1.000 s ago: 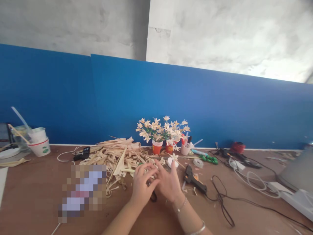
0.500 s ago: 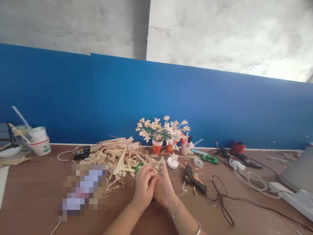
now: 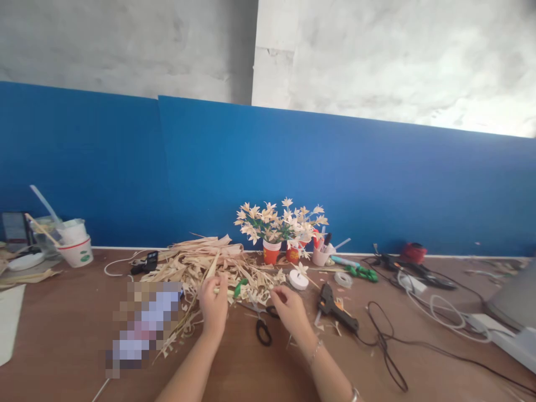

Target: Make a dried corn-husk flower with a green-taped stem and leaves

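My left hand [image 3: 214, 304] is closed at the front edge of a heap of dried husk strips [image 3: 196, 259]; what it pinches, if anything, is too small to tell. My right hand [image 3: 288, 307] has its fingers curled together, beside the black handles of the scissors [image 3: 263, 329], and its fingertips are partly hidden. The scissors lie between the hands, blades toward the heap. A green tape piece [image 3: 240, 287] sits just right of my left hand. Behind stand pale husk flowers [image 3: 270, 218] in a red cup [image 3: 271, 253].
A glue gun [image 3: 335, 310] with a looping black cable lies to the right. Nearby are a white round lid [image 3: 298, 280], a tape roll [image 3: 343, 279] and green-handled scissors [image 3: 362, 272]. A blurred phone-like object [image 3: 144, 326] lies left, with a white cup [image 3: 76, 252] farther back.
My hands were together and have moved apart, the left to the left and the right slightly to the right. The black-handled scissors now show between them.
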{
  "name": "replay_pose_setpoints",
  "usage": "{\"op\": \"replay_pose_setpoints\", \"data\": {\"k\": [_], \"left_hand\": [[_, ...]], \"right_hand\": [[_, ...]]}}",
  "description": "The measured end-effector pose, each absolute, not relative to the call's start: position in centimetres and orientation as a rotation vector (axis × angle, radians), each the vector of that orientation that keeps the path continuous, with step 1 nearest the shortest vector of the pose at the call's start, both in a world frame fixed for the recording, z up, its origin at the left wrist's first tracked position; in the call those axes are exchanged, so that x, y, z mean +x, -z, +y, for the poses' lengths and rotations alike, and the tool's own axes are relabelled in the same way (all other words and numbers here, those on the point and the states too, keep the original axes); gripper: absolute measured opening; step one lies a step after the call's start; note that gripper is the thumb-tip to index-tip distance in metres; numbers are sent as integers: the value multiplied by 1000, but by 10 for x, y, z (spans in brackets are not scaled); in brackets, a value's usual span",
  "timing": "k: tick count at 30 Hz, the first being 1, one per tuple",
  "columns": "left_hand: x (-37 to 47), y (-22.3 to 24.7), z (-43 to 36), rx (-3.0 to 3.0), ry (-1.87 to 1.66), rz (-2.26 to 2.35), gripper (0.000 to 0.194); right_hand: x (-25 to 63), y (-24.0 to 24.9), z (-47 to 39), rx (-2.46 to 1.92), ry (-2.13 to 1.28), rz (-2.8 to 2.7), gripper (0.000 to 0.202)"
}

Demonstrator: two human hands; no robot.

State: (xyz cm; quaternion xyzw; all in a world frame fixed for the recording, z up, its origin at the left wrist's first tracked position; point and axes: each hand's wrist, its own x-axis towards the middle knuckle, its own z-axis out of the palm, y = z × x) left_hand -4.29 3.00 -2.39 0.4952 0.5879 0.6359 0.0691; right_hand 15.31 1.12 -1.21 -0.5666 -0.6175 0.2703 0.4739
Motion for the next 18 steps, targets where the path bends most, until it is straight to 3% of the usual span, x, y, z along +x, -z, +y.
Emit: {"op": "replay_pose_setpoints", "data": {"k": [3, 7, 12, 16, 18], "left_hand": [[-43, 25, 31, 1523, -1951, 1841, 27], [-42, 23, 28, 1681, -1829, 1803, 38], [-39, 19, 24, 1705, -1935, 1711, 27], [-41, 14, 21, 1571, -1892, 1649, 47], [-44, 11, 21, 1438, -1918, 1648, 48]], "right_hand": [[152, 10, 7, -1469, -437, -1691, 43], [149, 8, 6, -1365, -464, -1662, 24], [156, 4, 8, -1370, -514, -1365, 37], [162, -3, 6, -1519, -360, -1404, 31], [160, -4, 4, -1583, -314, -1523, 26]]}}
